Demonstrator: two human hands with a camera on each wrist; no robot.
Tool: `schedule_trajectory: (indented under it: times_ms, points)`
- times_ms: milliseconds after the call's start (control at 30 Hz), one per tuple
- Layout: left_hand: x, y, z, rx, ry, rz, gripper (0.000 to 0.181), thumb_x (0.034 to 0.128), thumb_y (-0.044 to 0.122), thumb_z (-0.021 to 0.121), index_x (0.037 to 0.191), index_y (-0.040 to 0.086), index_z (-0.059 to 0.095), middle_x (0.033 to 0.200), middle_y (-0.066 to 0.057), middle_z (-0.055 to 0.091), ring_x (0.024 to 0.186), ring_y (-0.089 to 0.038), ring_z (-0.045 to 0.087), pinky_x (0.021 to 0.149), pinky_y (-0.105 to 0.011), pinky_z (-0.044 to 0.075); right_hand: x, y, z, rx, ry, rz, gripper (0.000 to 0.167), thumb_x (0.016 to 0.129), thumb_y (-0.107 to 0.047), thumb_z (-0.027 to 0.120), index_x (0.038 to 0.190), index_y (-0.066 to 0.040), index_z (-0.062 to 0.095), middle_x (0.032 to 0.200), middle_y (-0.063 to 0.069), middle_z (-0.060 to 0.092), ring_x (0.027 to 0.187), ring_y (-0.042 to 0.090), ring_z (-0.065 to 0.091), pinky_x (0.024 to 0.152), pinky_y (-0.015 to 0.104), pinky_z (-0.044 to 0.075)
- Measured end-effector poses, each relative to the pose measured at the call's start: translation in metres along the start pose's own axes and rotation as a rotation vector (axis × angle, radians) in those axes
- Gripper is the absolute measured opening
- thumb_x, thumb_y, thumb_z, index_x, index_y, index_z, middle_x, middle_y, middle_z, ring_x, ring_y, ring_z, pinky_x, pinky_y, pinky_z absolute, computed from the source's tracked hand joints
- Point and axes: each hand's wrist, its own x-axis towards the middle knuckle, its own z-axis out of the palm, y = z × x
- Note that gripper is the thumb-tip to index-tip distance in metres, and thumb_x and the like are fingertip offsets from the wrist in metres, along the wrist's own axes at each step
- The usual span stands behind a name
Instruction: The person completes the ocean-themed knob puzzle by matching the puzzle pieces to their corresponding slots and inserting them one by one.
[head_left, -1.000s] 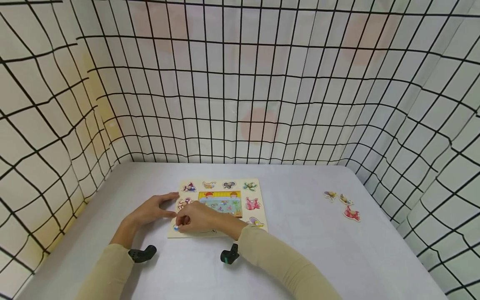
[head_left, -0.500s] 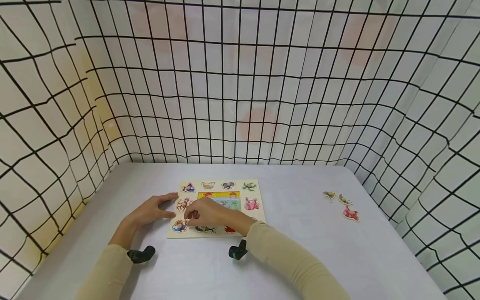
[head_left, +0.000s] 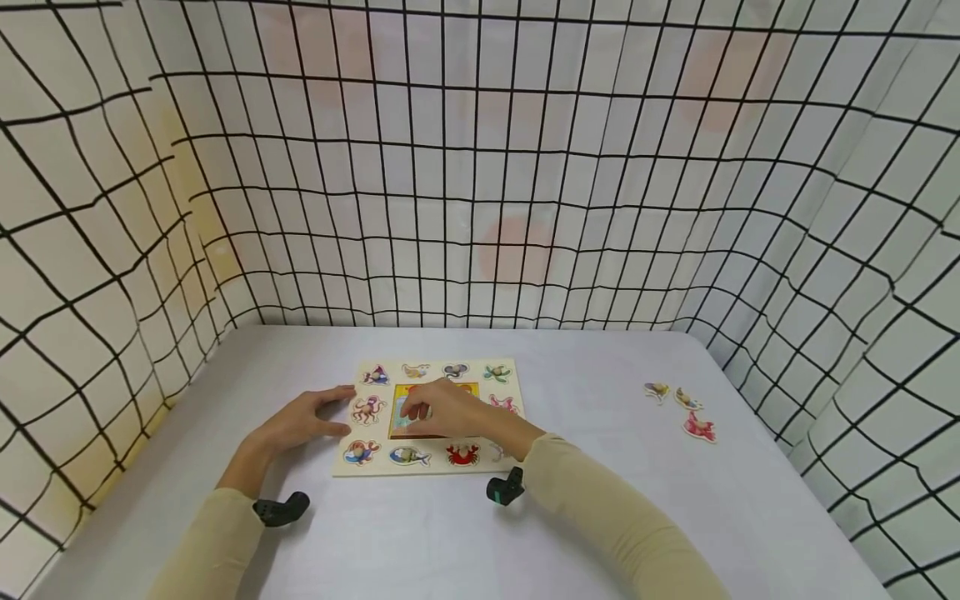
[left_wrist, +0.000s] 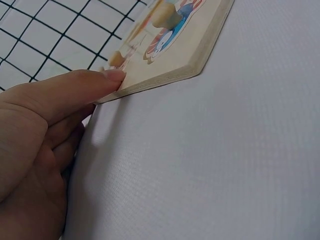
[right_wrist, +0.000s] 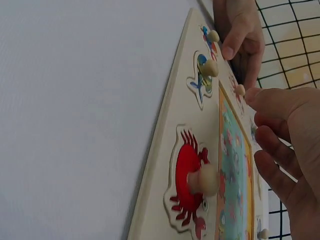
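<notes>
A pale wooden peg puzzle board point(head_left: 442, 468) with sea-animal pieces round a central picture lies on the table. My left hand point(head_left: 300, 418) is at its left edge, fingers spread, the thumb point(left_wrist: 95, 84) touching the rim in the left wrist view. Over the central picture hovers my right hand point(head_left: 446, 408), its fingers loosely bent and holding nothing. Along the near edge sit a red crab piece point(right_wrist: 186, 172), a striped fish piece point(head_left: 408, 456) and a blue-and-red piece point(head_left: 361, 452) in the corner. My right hand hides part of the picture.
Three loose pieces lie to the right: a small yellow-and-purple one point(head_left: 657, 390), a yellowish one point(head_left: 687, 399) and a red-pink one point(head_left: 700, 427). A white cloth covers the table point(head_left: 600, 483). Black netting point(head_left: 480, 200) surrounds the back and sides.
My right hand has left the corner piece at the near left and moved right and slightly up across the board, uncovering the bottom row. My left hand stays at the edge.
</notes>
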Motion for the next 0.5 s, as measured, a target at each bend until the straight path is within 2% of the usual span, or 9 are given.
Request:
schedule_trajectory:
  times_ms: [233,500]
  points:
    - [0.001,0.001,0.0,0.002,-0.004,-0.003,0.075,0.0863,0.026,0.085,0.151,0.007,0.053,0.163,-0.021,0.034,0.152,-0.049,0.017,0.119,-0.068,0.01,-0.019,0.014,-0.012,0.025,0.045,0.043,0.018,0.096,-0.015,0.077,0.112,-0.007,0.077,0.102,-0.004,0.075,0.085,0.001,0.063,0.076,0.017,0.054]
    - [0.0,0.001,-0.002,-0.008,-0.009,-0.018,0.076,0.0859,0.027,0.085,0.151,0.007,0.053,0.163,-0.022,0.033,0.152,-0.049,0.016,0.119,-0.069,0.009,-0.039,0.031,-0.03,0.013,0.108,0.051,0.019,0.095,-0.011,0.076,0.112,-0.004,0.076,0.102,0.002,0.075,0.086,0.006,0.065,0.075,0.02,0.056]
